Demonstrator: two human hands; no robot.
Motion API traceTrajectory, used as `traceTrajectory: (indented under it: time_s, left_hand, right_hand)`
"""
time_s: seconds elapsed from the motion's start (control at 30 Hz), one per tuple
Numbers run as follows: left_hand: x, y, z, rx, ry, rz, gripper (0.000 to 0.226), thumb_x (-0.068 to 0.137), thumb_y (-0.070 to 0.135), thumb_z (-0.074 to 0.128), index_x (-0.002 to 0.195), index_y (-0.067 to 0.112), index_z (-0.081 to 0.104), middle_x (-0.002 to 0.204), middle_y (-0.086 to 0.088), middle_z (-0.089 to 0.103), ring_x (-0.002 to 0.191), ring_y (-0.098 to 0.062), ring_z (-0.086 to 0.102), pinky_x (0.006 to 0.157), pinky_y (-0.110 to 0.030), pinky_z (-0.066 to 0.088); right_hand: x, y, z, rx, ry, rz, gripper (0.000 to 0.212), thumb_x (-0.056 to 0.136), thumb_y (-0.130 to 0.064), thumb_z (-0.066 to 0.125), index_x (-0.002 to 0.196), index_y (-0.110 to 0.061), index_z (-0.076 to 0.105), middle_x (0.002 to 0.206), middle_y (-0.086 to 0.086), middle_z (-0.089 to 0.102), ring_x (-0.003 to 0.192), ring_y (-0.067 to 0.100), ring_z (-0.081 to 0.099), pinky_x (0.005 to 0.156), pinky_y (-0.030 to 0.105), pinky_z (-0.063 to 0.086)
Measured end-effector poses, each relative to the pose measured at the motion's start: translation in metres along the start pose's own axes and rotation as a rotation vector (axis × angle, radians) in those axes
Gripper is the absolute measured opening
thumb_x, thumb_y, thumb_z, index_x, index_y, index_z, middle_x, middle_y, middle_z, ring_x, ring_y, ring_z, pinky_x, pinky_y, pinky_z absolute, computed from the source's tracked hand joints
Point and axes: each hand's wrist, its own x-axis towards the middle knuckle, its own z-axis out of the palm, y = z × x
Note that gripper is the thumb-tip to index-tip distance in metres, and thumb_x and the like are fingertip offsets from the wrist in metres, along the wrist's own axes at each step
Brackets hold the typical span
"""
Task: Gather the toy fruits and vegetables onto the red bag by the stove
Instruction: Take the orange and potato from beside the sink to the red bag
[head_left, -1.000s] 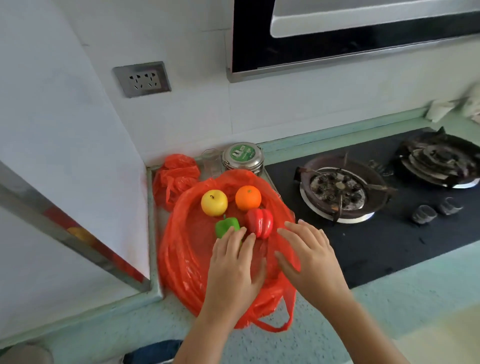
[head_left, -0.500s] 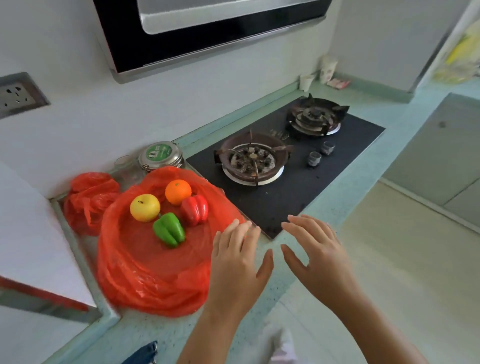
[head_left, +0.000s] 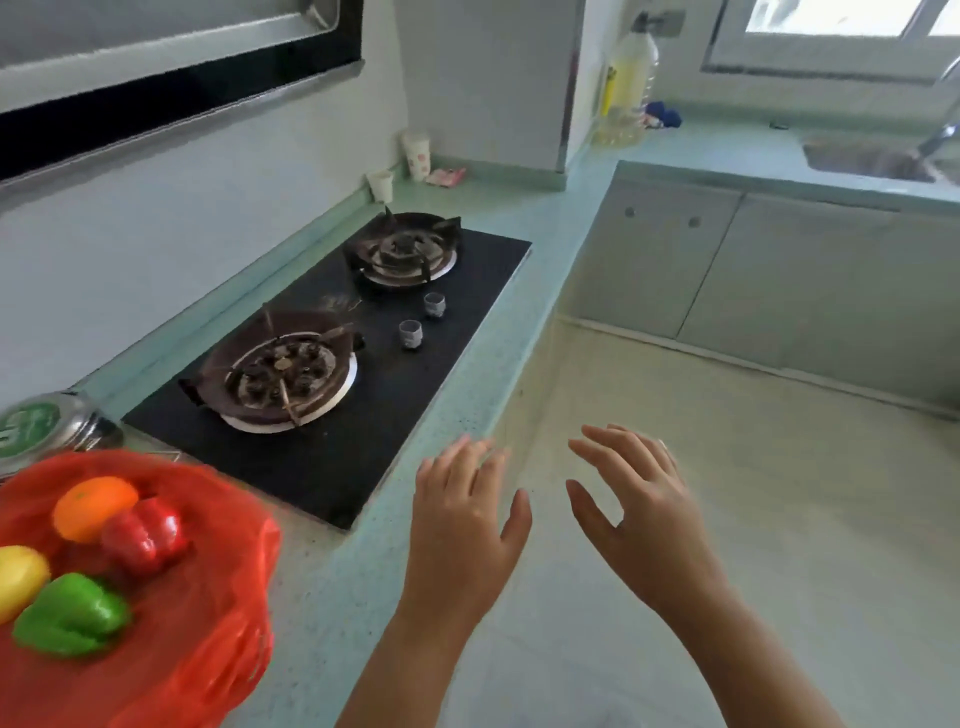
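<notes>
The red bag (head_left: 208, 613) lies on the counter at the lower left, just left of the stove (head_left: 363, 410). On it rest a toy orange (head_left: 91, 506), a red toy pepper (head_left: 143, 535), a green toy pepper (head_left: 70, 621) and a yellow toy fruit (head_left: 18, 577) cut off by the frame edge. My left hand (head_left: 462, 530) hovers over the counter's front edge, to the right of the bag, fingers spread and holding nothing. My right hand (head_left: 639, 519) is beside it over the floor, also spread and holding nothing.
A metal tin with a green lid (head_left: 36, 426) stands behind the bag. Two paper cups (head_left: 400, 166) sit at the far end of the counter. An oil bottle (head_left: 626, 78) and a sink (head_left: 872, 161) are on the right-hand counter, above grey cabinets (head_left: 753, 270).
Both hands have left the bag and moved right, off the counter's edge. The view has swung right, pushing the bag and toys to the lower left corner.
</notes>
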Motion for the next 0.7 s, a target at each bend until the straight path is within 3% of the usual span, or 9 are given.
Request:
traceTrajectory:
  time_s: [0.2,0.37,0.7]
  left_hand:
    - [0.061,0.086,0.067,-0.086,-0.063,0.171,0.055,0.095,0.042,0.024,0.107,0.007,0.064,0.110,-0.010,0.066,0.108,-0.029,0.059,0.095,-0.049,0.040]
    - [0.109,0.164,0.124,-0.176,-0.093,0.291,0.040,0.084,0.033,0.044,0.108,0.008,0.064,0.111,-0.009,0.065,0.110,-0.029,0.058,0.092,-0.050,0.044]
    - [0.161,0.280,0.210,-0.314,-0.163,0.425,0.038,0.084,0.033,0.047,0.109,0.010,0.063,0.113,-0.008,0.064,0.114,-0.026,0.051,0.092,-0.053,0.045]
  right_hand:
    - [0.006,0.094,-0.062,-0.087,0.132,0.158,0.035,0.085,-0.035,0.049,0.109,-0.015,0.063,0.113,0.004,0.063,0.110,0.028,0.053,0.086,0.054,0.046]
    - [0.007,0.174,-0.113,-0.166,0.227,0.264,0.035,0.084,-0.035,0.048,0.108,-0.015,0.063,0.113,0.005,0.063,0.111,0.027,0.052,0.085,0.055,0.047]
    - [-0.001,0.288,-0.183,-0.313,0.332,0.365,0.034,0.084,-0.033,0.050,0.108,-0.013,0.062,0.112,0.007,0.064,0.110,0.030,0.054,0.085,0.056,0.046]
